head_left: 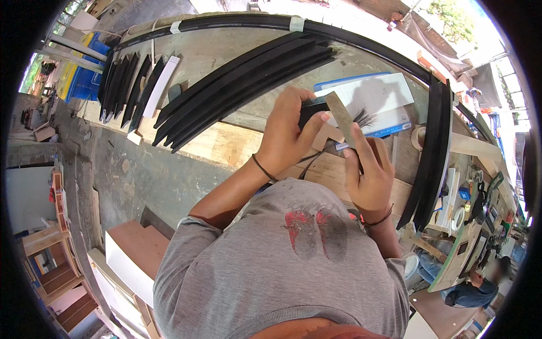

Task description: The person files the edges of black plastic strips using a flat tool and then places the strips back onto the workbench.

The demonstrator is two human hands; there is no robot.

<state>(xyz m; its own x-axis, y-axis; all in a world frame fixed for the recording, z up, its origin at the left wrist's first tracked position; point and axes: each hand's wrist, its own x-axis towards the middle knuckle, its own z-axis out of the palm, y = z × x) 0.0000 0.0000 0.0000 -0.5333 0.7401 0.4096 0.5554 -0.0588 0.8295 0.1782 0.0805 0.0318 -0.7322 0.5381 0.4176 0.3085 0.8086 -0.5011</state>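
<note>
In front of my chest, my left hand (285, 133) is closed, thumb and fingers gripping a short black piece (309, 108). A flat grey-brown strip (340, 120) slants down from the end of that piece, and the two seem to touch. My right hand (370, 175) pinches the lower end of the strip between thumb and fingers. Whether the strip is wood or abrasive sheet I cannot tell. Just beyond my right hand, dark bristles (364, 118) show over a white sheet (384, 93) and a blue-edged pack (389, 129).
Long black strips (237, 85) lie across the bench to the left, with shorter black ones (121, 85) beyond. More black strips (432, 152) stand at the right edge, near a tape roll (418, 137). A blue-and-yellow bin (84, 68) is far left. Another person (474, 288) sits at lower right.
</note>
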